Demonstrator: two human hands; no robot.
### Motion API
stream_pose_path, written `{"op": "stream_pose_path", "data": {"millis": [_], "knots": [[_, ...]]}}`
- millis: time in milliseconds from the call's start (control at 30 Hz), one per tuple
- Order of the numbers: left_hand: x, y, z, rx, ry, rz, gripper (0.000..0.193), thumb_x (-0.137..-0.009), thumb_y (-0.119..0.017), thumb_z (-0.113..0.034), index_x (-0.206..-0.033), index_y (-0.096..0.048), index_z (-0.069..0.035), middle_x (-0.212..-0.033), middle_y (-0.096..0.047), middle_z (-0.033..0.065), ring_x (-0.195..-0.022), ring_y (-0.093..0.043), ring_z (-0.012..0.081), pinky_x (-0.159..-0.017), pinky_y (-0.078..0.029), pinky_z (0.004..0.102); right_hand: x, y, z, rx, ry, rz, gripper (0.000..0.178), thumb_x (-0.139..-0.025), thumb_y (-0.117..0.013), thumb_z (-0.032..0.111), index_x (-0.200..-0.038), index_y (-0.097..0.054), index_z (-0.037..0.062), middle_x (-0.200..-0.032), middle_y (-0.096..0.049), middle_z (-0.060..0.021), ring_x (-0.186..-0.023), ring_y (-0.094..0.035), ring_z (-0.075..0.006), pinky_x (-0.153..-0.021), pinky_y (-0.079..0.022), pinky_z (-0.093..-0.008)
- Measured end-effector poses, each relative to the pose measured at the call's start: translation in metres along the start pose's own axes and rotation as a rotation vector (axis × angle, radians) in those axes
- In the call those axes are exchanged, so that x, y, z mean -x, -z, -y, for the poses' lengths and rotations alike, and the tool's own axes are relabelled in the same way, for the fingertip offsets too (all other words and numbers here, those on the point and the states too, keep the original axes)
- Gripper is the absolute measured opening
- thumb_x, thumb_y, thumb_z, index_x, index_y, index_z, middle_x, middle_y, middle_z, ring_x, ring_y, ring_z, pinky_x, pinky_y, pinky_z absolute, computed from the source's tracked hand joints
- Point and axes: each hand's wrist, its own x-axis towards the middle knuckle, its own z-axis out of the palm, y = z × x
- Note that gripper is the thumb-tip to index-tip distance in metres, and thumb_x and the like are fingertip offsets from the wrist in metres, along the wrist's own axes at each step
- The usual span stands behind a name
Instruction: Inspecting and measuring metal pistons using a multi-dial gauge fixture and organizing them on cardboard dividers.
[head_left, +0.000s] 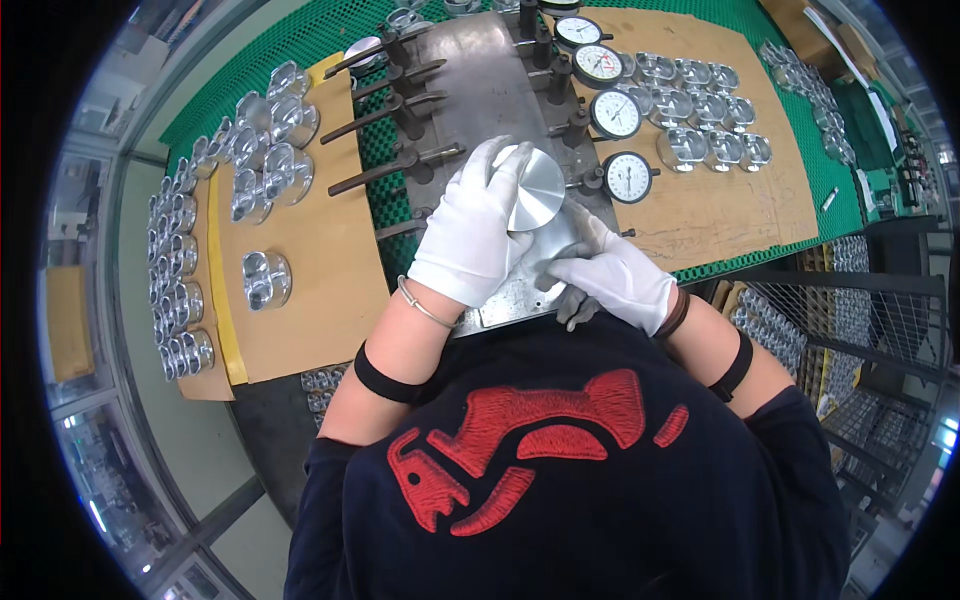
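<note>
Left hand (pixel 468 240): white-gloved, fingers arched forward, thumb angled toward the right hand. Right hand (pixel 622 280): gloved too, sat right of the left hand and nearer the torso, fingers greyed. Bare left forearm (pixel 388 368) and right forearm (pixel 712 338) converged behind the hands.

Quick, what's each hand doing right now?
Left hand: closed around the edge of a round silver part.
Right hand: partly curled, just below the part; whether it grips anything can't be told.
</note>
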Motion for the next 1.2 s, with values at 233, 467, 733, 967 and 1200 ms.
{"op": "stream_pose_path", "data": {"millis": [233,467,733,967,1200], "knots": [[0.002,0.013,-0.006,0.164,-0.024,-0.014,0.060,-0.074,-0.071,-0.014,-0.130,-0.052,-0.004,-0.123,-0.058,0.0181,-0.108,-0.060,0.0363,-0.091,-0.050,0.0415,0.002,0.003,-0.009,-0.022,0.129,0.010,0.081,-0.088,-0.061,0.011,-0.152,-0.011,0.0069,-0.099,-0.066,-0.0105,-0.069,-0.065,-0.0145,-0.061,-0.055,-0.0266],[0.039,0.073,-0.019,0.238,0.342,-0.091,0.048,-0.084,-0.066,-0.016,-0.127,-0.053,0.001,-0.103,-0.066,0.0170,-0.096,-0.066,0.0273,-0.086,-0.051,0.0379,0.055,0.050,0.007,-0.344,0.665,-0.232,0.038,-0.096,-0.041,0.024,-0.120,-0.056,-0.0008,-0.103,-0.067,-0.0125,-0.094,-0.068,-0.0234,-0.080,-0.054,-0.0345],[0.160,0.104,0.141,-0.867,0.940,0.071,0.068,-0.081,-0.072,-0.021,-0.140,-0.043,-0.005,-0.128,-0.056,0.0229,-0.115,-0.056,0.0384,-0.099,-0.046,0.0431,-0.027,0.181,-0.052,-0.227,0.184,-0.773,0.030,-0.091,-0.060,0.035,-0.104,-0.062,0.0089,-0.090,-0.066,-0.0053,-0.068,-0.063,-0.0154,-0.056,-0.051,-0.0278],[0.147,0.108,0.125,-0.919,0.875,0.066,0.067,-0.081,-0.071,-0.016,-0.142,-0.044,-0.012,-0.106,-0.065,0.0203,-0.092,-0.064,0.0361,-0.081,-0.052,0.0440,-0.131,0.210,-0.086,-0.109,0.357,-0.766,0.022,-0.090,-0.065,0.025,-0.102,-0.063,0.0060,-0.094,-0.065,-0.0090,-0.081,-0.063,-0.0225,-0.075,-0.052,-0.0358],[0.181,0.102,0.126,0.107,0.802,-0.452,0.051,-0.089,-0.065,-0.010,-0.136,-0.047,-0.001,-0.103,-0.067,0.0150,-0.082,-0.067,0.0205,-0.070,-0.054,0.0321,-0.078,0.151,-0.044,-0.418,0.575,-0.800,0.032,-0.091,-0.062,0.014,-0.121,-0.052,0.0058,-0.097,-0.059,-0.0062,-0.084,-0.060,-0.0173,-0.075,-0.053,-0.0341]]}}
